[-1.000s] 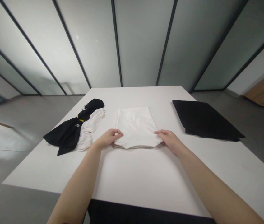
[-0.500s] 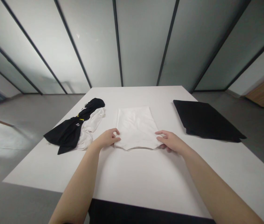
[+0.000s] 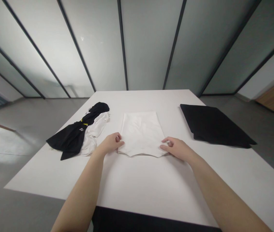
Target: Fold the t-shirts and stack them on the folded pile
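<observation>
A white shirt (image 3: 141,133), folded into a flat rectangle, lies in the middle of the table. Its near edge is uneven, with layers showing. My left hand (image 3: 112,142) pinches the near left corner, thumb on top and fingers curled at the side. At the opposite near corner, my right hand (image 3: 177,147) has its thumb laid on the cloth and its fingers bent round the edge. Parts of both corners are hidden by the fingers.
To the left, a rumpled black garment (image 3: 72,137) with light lettering and yellow marks lies beside a crumpled white garment (image 3: 94,129). A flat black folded cloth (image 3: 214,125) rests on the right of the white table (image 3: 137,183). Frosted glass panels (image 3: 146,45) stand behind.
The fingers of my right hand have shifted at the near right corner, with its thumb further onto the cloth. The shirt's near edge has changed shape slightly. My left hand stays at its corner.
</observation>
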A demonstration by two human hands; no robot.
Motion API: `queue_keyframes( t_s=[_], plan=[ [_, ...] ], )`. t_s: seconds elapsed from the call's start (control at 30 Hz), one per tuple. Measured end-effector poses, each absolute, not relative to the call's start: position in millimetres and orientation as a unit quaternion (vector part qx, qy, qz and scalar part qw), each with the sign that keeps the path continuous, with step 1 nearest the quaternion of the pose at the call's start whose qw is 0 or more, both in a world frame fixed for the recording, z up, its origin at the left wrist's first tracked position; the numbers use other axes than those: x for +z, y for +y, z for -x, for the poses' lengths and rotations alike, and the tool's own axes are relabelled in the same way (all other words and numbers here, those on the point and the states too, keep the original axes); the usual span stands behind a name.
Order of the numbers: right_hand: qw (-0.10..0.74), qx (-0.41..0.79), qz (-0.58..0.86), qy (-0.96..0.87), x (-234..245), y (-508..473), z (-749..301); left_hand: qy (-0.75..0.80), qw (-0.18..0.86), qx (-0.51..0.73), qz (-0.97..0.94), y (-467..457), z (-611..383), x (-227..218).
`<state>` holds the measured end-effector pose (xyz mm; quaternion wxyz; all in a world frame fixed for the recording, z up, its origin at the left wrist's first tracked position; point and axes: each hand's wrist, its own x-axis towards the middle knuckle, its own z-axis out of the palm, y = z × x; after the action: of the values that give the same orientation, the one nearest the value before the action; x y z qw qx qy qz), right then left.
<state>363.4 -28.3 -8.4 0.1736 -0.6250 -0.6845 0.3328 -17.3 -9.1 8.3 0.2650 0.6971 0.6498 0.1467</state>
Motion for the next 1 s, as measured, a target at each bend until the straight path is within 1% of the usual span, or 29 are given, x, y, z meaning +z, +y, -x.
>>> queue_keyframes(
  t_s=[0.07, 0.1, 0.17, 0.27, 0.33, 0.4, 0.5, 0.57, 0.63, 0.7, 0.8, 0.83, 0.9, 0.97, 1.0],
  plan=[
    [0.203, 0.284, 0.645, -0.680, -10, -27, -360, 0.671, 0.248, 0.179, -0.675, -8, 11, 5],
    [0.212, 0.287, 0.654, -0.667, -10, -27, -358, 0.681, 0.240, 0.192, -0.665, -8, 7, 3],
    [0.219, 0.340, 0.668, -0.625, -8, -27, -353, 0.693, 0.222, 0.203, -0.655, -7, 2, -1],
    [0.249, 0.457, 0.656, -0.547, -3, -29, -348, 0.696, 0.204, 0.207, -0.656, -6, -2, -7],
    [0.266, 0.494, 0.649, -0.514, 1, -31, -348, 0.695, 0.203, 0.200, -0.660, -6, -2, -8],
    [0.234, 0.492, 0.662, -0.515, 2, -31, -349, 0.698, 0.195, 0.175, -0.666, -7, -1, -8],
    [0.147, 0.463, 0.675, -0.556, -2, -31, -354, 0.711, 0.167, 0.112, -0.674, -11, -2, -5],
    [0.124, 0.459, 0.663, -0.578, -6, -31, -358, 0.717, 0.144, 0.079, -0.677, -14, -4, -2],
    [0.119, 0.458, 0.648, -0.597, -7, -30, -362, 0.721, 0.118, 0.065, -0.680, -18, -8, 0],
    [0.118, 0.426, 0.640, -0.629, -6, -30, -363, 0.718, 0.078, 0.073, -0.688, -21, -15, 2],
    [0.133, 0.309, 0.655, -0.677, 0, -31, -361, 0.675, 0.019, 0.127, -0.726, -24, -27, 1],
    [0.149, 0.265, 0.661, -0.686, 1, -31, -359, 0.649, 0.009, 0.148, -0.746, -25, -31, -1],
    [0.209, 0.191, 0.649, -0.706, -1, -31, -351, 0.593, 0.005, 0.178, -0.785, -27, -40, -4],
    [0.276, 0.141, 0.596, -0.741, -7, -32, -340, 0.543, 0.011, 0.184, -0.819, -31, -48, -9],
    [0.296, 0.123, 0.562, -0.762, -11, -33, -334, 0.523, 0.017, 0.180, -0.833, -33, -52, -11]
  ],
)
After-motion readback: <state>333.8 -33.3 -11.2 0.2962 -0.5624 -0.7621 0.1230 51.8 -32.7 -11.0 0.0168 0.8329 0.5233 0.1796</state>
